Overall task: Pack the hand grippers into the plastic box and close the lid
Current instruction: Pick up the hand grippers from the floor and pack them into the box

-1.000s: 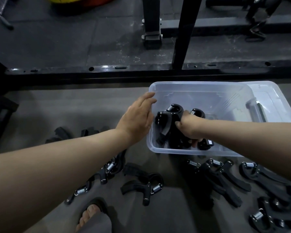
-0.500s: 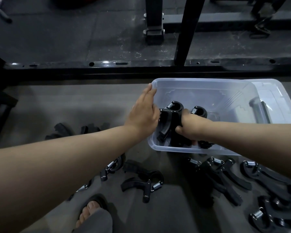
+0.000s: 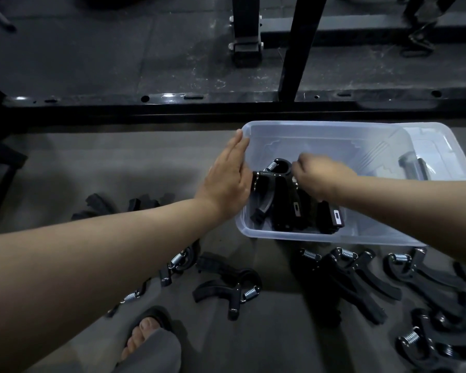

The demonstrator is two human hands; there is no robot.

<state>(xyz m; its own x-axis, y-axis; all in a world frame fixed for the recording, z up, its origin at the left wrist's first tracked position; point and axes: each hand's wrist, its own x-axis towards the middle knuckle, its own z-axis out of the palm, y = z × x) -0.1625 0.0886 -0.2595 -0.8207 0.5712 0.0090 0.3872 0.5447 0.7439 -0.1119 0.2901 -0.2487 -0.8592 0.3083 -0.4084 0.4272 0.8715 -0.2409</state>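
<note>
Clear plastic box [image 3: 320,125]: our left hand [image 3: 226,179] presses flat, fingers straight, against its left outer wall. Inside, at the left end, hand grippers [image 3: 277,200] stand springs-up. Our right hand [image 3: 323,176] curls over them; we cannot tell whether it pinches one. Loose grippers [image 3: 345,275] lie nearer us, under that arm.

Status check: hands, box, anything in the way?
Left hand flat against plastic box wall. Right hand on hand grippers inside, grip hidden. Lid off, right side; loose grippers outside.
</note>
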